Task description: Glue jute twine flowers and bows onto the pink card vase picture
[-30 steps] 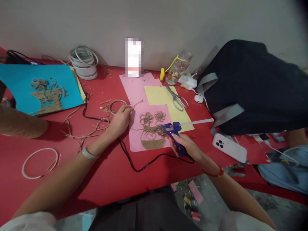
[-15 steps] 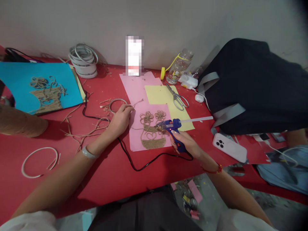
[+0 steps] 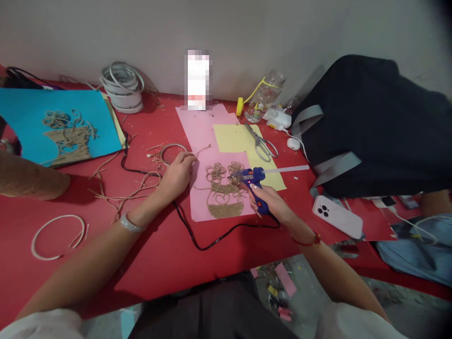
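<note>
My right hand [image 3: 271,200] is wrapped around the handle of a blue glue gun [image 3: 259,205] with a lit red light. A long whitish glue stick [image 3: 287,169] juts from its back. The nozzle points left, over a twine picture on pink paper [image 3: 199,212], by the right-hand twine flower. The picture has two looped flowers, a heart outline and a filled twine base [image 3: 226,210]. My left hand [image 3: 177,175] rests at the paper's left edge, fingers closed on a strand of jute twine [image 3: 203,150] whose end sticks out past the fingertips.
Scissors [image 3: 260,143] lie on yellow paper [image 3: 226,136]. Behind are a glass jar [image 3: 263,101], a lit phone [image 3: 197,80] and a white coil [image 3: 123,89]. Blue paper [image 3: 21,113] with twine work lies left; a dark bag [image 3: 370,127] and pink phone [image 3: 337,216] are right. A black cord crosses the table.
My right hand has moved the glue gun slightly left and up, its nozzle now closer to the right-hand flower. My left hand stays in place.
</note>
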### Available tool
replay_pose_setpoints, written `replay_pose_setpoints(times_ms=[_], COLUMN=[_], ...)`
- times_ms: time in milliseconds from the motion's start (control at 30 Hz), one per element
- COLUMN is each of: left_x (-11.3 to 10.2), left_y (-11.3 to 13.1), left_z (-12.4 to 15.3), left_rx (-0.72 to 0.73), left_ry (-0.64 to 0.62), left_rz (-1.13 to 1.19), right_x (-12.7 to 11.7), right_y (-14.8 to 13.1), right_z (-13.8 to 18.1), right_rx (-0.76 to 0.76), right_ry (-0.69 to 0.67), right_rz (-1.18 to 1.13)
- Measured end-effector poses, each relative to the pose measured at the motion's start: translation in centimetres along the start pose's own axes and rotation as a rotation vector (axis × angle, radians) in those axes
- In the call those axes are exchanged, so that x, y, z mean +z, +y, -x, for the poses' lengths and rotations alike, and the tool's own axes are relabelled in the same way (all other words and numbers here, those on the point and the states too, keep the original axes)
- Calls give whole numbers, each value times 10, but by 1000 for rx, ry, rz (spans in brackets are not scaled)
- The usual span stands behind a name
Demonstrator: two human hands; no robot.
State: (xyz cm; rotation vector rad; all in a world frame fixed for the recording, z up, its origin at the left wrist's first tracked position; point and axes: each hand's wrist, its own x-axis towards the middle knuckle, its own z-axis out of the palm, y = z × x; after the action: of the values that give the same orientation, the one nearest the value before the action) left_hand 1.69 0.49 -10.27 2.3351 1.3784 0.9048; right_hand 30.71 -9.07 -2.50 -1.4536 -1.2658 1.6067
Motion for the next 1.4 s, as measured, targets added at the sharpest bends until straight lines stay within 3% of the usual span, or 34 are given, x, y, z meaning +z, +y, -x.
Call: replay_pose_setpoints(times_ms=[833,1400], left_x=[-1,1], left_y=[3,0], left_z=[0,0], left_rx=[-17,7], left_ry=[-11,-5], left_rz=[-15,12], right_x=[-2,0], right_y=[-4,-8], right_z=[-12,15], right_rx=[23,54], right_ry=[4,-21], right_rz=[64,139])
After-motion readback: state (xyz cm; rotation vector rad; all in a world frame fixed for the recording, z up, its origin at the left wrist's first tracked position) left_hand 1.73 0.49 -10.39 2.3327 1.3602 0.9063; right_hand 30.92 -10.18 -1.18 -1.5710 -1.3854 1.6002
